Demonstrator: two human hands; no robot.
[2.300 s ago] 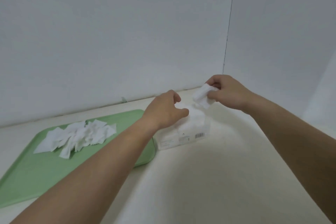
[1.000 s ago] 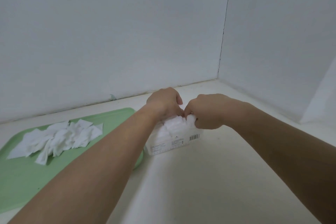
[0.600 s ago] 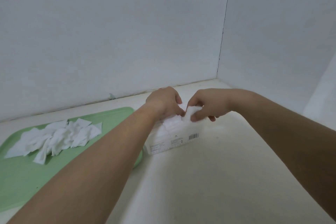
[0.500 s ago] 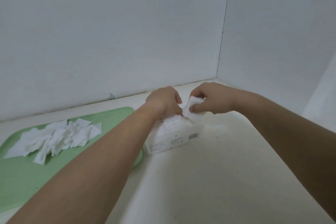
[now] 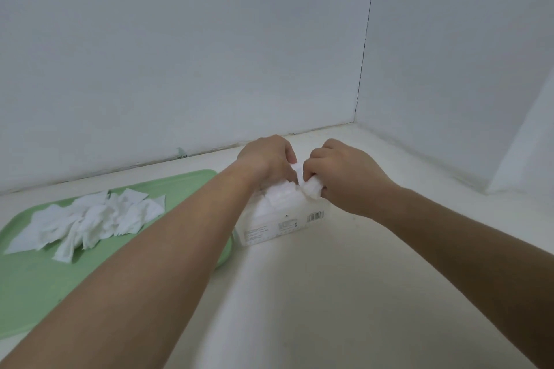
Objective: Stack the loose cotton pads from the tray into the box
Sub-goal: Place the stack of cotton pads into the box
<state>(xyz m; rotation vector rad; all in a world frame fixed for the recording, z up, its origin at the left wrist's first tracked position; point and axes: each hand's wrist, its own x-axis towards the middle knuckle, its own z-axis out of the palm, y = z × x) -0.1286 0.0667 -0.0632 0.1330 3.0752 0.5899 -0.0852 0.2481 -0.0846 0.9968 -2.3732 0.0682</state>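
A: Head view, quick pass. Where's the pad?
B: One cotton pad point(image 5: 311, 190), crumpled, is pinched in the right hand point(image 5: 347, 180). Its fingers point(image 5: 313, 165) curl tight round it, knuckles up.
A: And relative to the box?
B: The pad sits right at the box point(image 5: 281, 226) opening, at its right end, touching the white stack point(image 5: 277, 199) inside. So the target lies straight below the fingers. No sideways travel needed, I'd judge, just a push down.
A: Box axis?
B: The long axis runs left to right across the desk point(image 5: 329, 308), with the barcode point(image 5: 315, 216) side facing the camera. The box stands just beside the right edge of the green tray point(image 5: 33, 287).
A: Left hand?
B: The left hand point(image 5: 263, 159) is over the box's left-middle part, fingers bent down toward the stack. The tips are hidden behind the hand, so I can't tell if they pinch a pad or only press. A white strip point(image 5: 296, 172) shows between the two hands. It could be one end of the same pad, unclear.
A: Remaining pads?
B: A loose pile point(image 5: 90, 219) lies on the tray's far half, well apart from both hands, off to the left. The left hand is the nearer one, and its forearm crosses the tray's corner.
A: Progress?
B: Partway, by my read: a stack in the box, plenty left on the tray. Risk is the crumpled pad goes in bunched rather than flat.
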